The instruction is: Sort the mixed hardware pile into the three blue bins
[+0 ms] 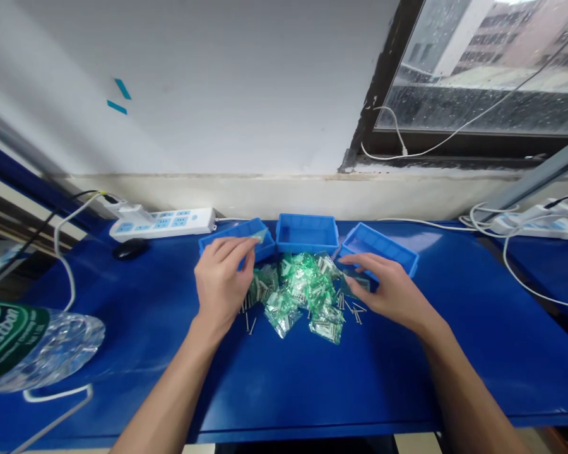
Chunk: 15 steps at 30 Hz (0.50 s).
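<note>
My left hand (222, 274) is closed in a pinch above the left blue bin (211, 242). A small clear plastic bag (260, 236) sticks out from its fingertips over that bin. My right hand (383, 287) reaches in front of the right blue bin (402, 257), thumb and fingers apart. A clear bag (360, 283) lies by its thumb; whether they touch, I cannot tell. Between my hands lies a heap of small green and clear bags (303, 287) with metal pieces inside. Loose screws (357, 311) lie to its right, and more screws (247, 321) to its left.
A middle blue bin (307, 247) stands behind the heap. Power strips (170, 222) and cables run along the wall. A black mouse (130, 249) sits at the left on the blue table (312, 391). A water bottle (38, 343) is at the near left.
</note>
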Each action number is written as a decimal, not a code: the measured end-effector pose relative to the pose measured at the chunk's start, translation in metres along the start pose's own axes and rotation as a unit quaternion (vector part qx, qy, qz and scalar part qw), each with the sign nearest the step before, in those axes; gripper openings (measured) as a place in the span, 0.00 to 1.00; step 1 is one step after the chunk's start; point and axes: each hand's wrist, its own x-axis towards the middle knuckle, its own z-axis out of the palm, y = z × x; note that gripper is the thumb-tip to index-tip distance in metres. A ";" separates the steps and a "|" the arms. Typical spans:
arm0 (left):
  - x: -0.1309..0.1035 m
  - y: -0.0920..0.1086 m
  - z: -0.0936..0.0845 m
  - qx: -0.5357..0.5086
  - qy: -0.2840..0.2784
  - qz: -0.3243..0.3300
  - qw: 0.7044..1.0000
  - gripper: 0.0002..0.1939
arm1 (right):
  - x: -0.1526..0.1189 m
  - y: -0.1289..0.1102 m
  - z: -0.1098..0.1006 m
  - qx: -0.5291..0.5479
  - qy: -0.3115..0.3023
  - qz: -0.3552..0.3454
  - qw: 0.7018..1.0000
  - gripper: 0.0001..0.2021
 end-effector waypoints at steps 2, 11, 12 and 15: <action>-0.002 -0.010 0.003 0.072 -0.030 0.001 0.997 0.07 | -0.004 -0.002 -0.003 -0.068 -0.058 -0.005 0.996 0.14; -0.008 0.009 0.019 0.005 -0.095 0.067 0.993 0.09 | -0.011 -0.011 0.009 -0.171 -0.120 0.008 0.978 0.14; -0.008 0.011 0.019 0.001 -0.100 0.072 0.992 0.09 | -0.010 -0.009 0.009 -0.174 -0.121 0.011 0.977 0.15; -0.008 0.015 0.018 -0.007 -0.113 0.074 0.991 0.08 | -0.009 -0.007 0.010 -0.206 -0.126 0.020 0.970 0.17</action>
